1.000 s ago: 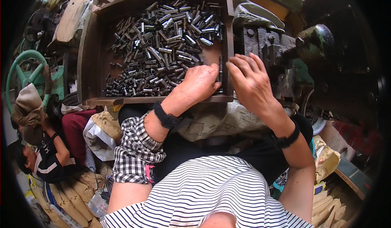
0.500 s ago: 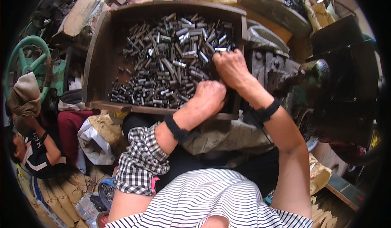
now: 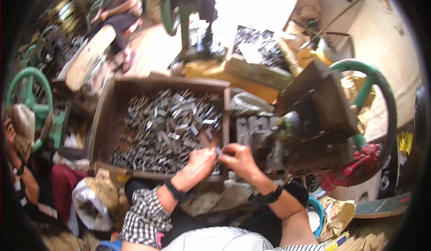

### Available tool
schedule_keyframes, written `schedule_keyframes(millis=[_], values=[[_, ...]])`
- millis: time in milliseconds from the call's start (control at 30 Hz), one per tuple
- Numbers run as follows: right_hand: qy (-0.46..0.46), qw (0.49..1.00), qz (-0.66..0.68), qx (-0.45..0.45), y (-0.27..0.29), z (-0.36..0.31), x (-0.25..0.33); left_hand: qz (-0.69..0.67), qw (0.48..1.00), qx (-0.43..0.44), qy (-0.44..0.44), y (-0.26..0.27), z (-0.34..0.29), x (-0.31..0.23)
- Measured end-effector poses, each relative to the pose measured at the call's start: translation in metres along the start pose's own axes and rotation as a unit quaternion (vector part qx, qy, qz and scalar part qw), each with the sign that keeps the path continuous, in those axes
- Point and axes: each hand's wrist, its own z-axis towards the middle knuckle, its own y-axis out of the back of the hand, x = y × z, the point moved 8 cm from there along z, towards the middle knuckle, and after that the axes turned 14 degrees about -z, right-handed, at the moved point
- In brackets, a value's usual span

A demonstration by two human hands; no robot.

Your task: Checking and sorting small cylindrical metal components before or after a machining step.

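A small shiny metal piece (image 3: 219,152) shows between my two hands, above the near right corner of a wooden box (image 3: 101,130). My left hand (image 3: 201,163) is closed, its curled fingers at one end of the piece. From the other side my right hand (image 3: 241,159) pinches it with thumb and fingers. Fingers partly cover the piece, and blur hides its exact shape. Inside the box lies a heap of short grey metal pieces (image 3: 166,125), some of them bright. Both wrists wear dark bands.
Right of the box stands a dark press (image 3: 314,112) with a green handwheel (image 3: 388,103), a red cloth (image 3: 354,168) hanging at its lower rim. Another press (image 3: 197,22) is beyond the box. People sit at far left and left. A blue basin (image 3: 316,215) is near my right elbow.
The view has tipped up, showing more of the far room. My hands have drawn back from the heap to the near right corner and come together around a small metal piece.
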Motion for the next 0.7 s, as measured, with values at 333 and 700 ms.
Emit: schedule_keyframes(millis=[333,700], values=[[-0.042,0.984,0.158,0.071,-0.012,-0.017,-0.011,-0.173,0.976,-0.007,0.129,0.027,0.000,0.019],[-0.083,0.961,0.253,0.073,-0.017,-0.019,-0.006,-0.569,0.803,0.083,0.159,0.012,-0.007,0.006]])
